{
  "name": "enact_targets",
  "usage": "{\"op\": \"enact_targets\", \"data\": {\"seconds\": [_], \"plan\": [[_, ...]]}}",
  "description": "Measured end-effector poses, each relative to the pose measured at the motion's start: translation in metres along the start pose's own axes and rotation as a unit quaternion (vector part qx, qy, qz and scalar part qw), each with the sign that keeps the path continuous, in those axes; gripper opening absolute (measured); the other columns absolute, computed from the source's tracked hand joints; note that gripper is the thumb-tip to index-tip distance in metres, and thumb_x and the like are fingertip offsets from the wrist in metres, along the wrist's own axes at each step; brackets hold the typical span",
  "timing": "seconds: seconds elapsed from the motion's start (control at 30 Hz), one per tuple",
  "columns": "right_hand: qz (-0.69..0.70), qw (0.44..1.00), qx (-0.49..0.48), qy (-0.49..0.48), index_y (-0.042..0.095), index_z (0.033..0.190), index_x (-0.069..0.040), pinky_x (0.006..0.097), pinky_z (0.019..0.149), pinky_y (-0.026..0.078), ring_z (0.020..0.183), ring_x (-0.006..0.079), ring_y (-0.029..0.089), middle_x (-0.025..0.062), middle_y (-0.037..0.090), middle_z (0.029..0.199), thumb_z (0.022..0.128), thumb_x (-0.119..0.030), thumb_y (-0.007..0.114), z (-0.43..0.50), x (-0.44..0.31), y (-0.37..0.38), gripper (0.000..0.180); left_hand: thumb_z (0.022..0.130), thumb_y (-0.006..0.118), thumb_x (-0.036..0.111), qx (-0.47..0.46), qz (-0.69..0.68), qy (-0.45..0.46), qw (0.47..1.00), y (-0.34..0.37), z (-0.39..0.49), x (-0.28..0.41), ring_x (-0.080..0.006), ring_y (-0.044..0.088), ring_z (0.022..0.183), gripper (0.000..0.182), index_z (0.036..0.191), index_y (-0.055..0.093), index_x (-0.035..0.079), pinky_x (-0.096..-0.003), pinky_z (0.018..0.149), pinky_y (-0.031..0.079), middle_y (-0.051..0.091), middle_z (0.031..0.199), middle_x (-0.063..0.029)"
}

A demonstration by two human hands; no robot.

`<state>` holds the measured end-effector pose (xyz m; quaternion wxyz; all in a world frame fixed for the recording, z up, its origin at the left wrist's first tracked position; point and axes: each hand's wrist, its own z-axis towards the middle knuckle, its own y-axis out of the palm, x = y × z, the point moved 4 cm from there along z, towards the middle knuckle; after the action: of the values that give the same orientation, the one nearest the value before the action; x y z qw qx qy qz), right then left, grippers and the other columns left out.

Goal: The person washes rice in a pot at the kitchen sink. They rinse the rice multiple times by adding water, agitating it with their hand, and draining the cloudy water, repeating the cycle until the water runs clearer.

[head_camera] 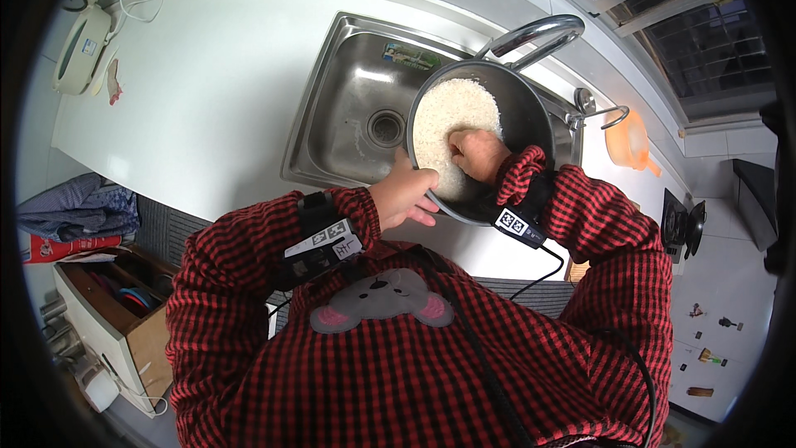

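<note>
A dark round pot is tilted over the right side of a stainless steel sink. White rice grains lie along its left side. My left hand grips the pot's rim at the lower left, thumb over the edge and fingers outside. Inside the pot, my right hand has its fingers curled into the rice; its fingertips are partly hidden, so whether it holds grains cannot be told. The sink's drain shows to the left of the pot.
Behind the pot rises a curved metal faucet. An orange plastic ladle lies at the right, beyond a thin metal spout. A pale appliance with a cord stands far left on the white counter. Below it, a drawer stands pulled out.
</note>
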<state>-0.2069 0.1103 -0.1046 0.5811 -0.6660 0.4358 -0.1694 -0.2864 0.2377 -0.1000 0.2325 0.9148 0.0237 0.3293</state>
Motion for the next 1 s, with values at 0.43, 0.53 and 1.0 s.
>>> {"op": "enact_targets", "data": {"seconds": [0.43,0.53,1.0], "plan": [[0.111,0.993,-0.035,0.01,0.058,0.078,-0.003,0.0318,0.063,0.045,0.07,0.0247,0.059,0.0104,0.059,0.07,0.07,-0.006,0.057,0.002,0.02,-0.008,0.009,0.072,0.047,0.009,0.002,-0.003,0.009,1.0,-0.01,0.005,-0.003,-0.0338,0.054,0.08,0.066,0.126,0.01,0.01,-0.0417,0.058,0.051,0.035,0.113,-0.0168],[0.086,0.994,-0.02,-0.062,0.059,0.069,-0.005,0.036,0.065,0.044,0.071,0.0292,0.057,0.0126,0.059,0.069,0.065,-0.008,0.055,0.003,0.01,0.001,0.006,0.072,0.047,0.009,-0.005,0.004,0.011,1.0,-0.01,0.005,-0.001,-0.0322,0.054,0.079,0.064,0.126,0.012,0.01,-0.0413,0.058,0.051,0.036,0.111,-0.0164],[0.503,0.862,-0.042,0.04,0.052,0.074,-0.003,0.0239,0.046,0.039,0.05,0.0079,0.046,0.0048,0.05,0.061,0.076,-0.01,0.055,0.003,-0.009,-0.055,0.008,0.072,0.048,0.012,-0.019,0.0,0.009,1.0,-0.032,0.014,-0.004,-0.0372,0.052,0.084,0.064,0.122,0.008,0.008,-0.0446,0.062,0.05,0.035,0.105,-0.0183]]}}
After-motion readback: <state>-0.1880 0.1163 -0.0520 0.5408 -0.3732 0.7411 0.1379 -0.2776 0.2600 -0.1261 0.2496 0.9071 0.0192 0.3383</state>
